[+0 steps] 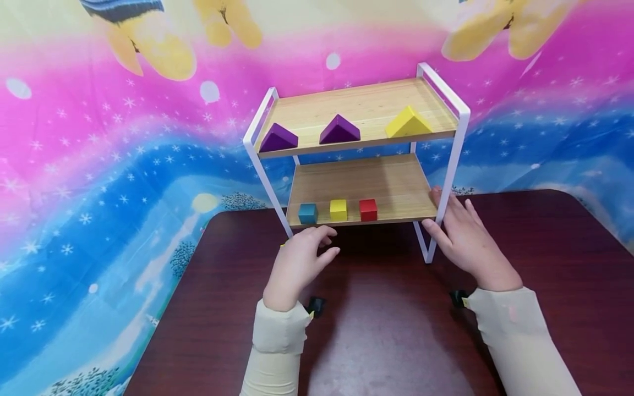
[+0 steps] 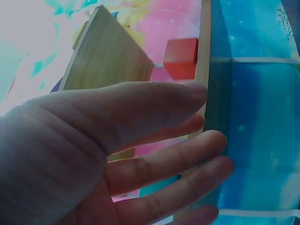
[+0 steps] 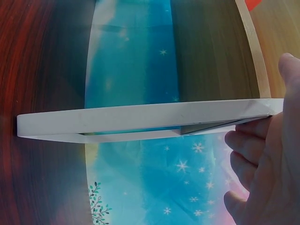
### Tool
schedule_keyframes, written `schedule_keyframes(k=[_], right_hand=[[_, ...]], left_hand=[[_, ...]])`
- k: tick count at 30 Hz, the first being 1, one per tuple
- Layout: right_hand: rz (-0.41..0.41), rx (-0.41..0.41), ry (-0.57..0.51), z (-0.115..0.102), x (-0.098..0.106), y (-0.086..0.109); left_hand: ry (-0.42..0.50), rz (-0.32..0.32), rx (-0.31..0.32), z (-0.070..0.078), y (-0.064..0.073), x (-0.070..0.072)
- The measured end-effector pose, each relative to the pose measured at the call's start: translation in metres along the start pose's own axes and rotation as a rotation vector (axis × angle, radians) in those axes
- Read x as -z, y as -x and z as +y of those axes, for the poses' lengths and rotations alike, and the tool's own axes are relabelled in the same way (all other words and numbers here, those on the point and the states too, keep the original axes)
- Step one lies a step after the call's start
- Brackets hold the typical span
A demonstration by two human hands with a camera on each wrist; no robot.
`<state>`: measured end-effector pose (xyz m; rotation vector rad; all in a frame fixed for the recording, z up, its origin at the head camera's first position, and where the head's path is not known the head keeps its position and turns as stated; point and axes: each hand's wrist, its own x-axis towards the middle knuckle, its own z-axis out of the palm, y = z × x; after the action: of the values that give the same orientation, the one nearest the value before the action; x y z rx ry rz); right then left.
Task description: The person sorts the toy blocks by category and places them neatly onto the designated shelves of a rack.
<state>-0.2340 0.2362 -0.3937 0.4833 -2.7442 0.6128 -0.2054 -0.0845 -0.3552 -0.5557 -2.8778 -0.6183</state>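
Observation:
A two-tier rack (image 1: 356, 107) with wooden shelves and white metal side frames stands on the table. My right hand (image 1: 473, 245) holds its right front post, the thumb on the inner side and the fingers passing round the outside; the right wrist view shows the fingers beside the white frame (image 3: 117, 116). My left hand (image 1: 299, 261) hovers near the front left of the lower shelf, fingers loosely bent with nothing between them. Just above it sit a teal cube (image 1: 308, 213), a yellow cube (image 1: 339, 210) and a red cube (image 1: 368, 210), in a row along the lower shelf.
On the upper shelf's front edge stand a left purple triangular block (image 1: 279, 138), a middle purple triangular block (image 1: 340, 130) and a yellow triangular block (image 1: 408, 122). Behind the dark reddish table (image 1: 386, 330) hangs a colourful printed cloth (image 1: 148, 181).

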Motion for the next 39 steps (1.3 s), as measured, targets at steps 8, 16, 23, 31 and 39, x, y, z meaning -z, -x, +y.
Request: schedule_keyframes(k=[8, 16, 23, 31, 39], right_hand=[[0.004, 0.001, -0.013, 0.000, -0.001, -0.001], [-0.004, 0.004, -0.034, 0.000, -0.003, 0.001], [-0.004, 0.007, -0.023, 0.001, -0.001, 0.000], [0.010, 0.021, -0.054, 0.002, -0.003, -0.001], [0.001, 0.012, -0.065, 0.001, -0.002, -0.001]], left_hand=[[0.048, -0.031, 0.071, -0.010, 0.003, 0.005], [0.086, -0.074, 0.175, -0.027, 0.004, 0.011], [0.146, -0.090, 0.229, -0.045, 0.001, 0.010], [0.178, -0.111, 0.269, -0.063, 0.002, 0.010], [0.178, -0.121, 0.306, -0.075, 0.006, 0.014]])
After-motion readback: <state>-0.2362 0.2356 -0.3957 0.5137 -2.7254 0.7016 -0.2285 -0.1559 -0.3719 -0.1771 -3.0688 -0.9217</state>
